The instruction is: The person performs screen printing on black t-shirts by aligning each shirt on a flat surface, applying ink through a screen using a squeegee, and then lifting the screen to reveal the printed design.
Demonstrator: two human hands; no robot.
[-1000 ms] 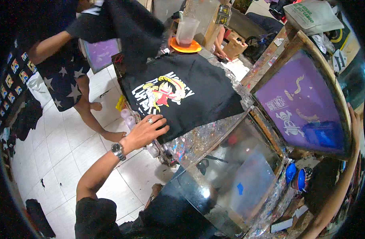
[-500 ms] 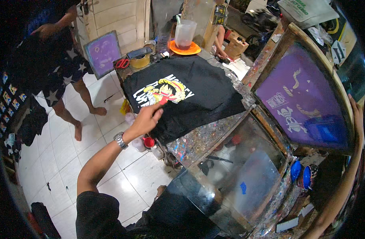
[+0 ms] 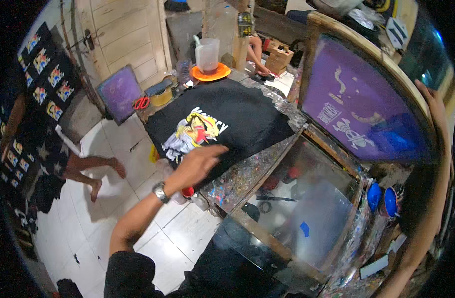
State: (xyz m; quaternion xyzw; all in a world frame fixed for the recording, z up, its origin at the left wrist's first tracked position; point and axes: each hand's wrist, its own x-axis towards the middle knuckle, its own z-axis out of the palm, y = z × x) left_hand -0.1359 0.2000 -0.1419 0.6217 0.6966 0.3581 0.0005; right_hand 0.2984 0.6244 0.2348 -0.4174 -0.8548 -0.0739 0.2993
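My left hand (image 3: 198, 165), blurred, is over the lower edge of a black fabric piece (image 3: 250, 116) with a yellow, red and white cartoon print, its fingers loosely extended and holding nothing. A watch is on that wrist. The fabric lies on a paint-stained worktop (image 3: 227, 179). My right hand (image 3: 432, 99) grips the outer rim of a raised screen frame (image 3: 360, 102) with purple mesh and pale design areas. A glass panel (image 3: 307, 208) in a wooden surround is between my arms.
A person's bare legs (image 3: 88, 166) are on white tiles (image 3: 158, 233) at left, beside hanging printed fabrics (image 3: 49, 74). Another purple screen (image 3: 118, 92) leans by a door. Red scissors (image 3: 141, 103), an orange plate (image 3: 210, 74) with a jug, blue bowls (image 3: 389, 201), and a seated person's legs (image 3: 255, 54) are also visible.
The other person has taken the dark cloth away from the worktop and moved toward the lower left. My view has shifted. My left hand moves over the fabric; my right stays on the frame.
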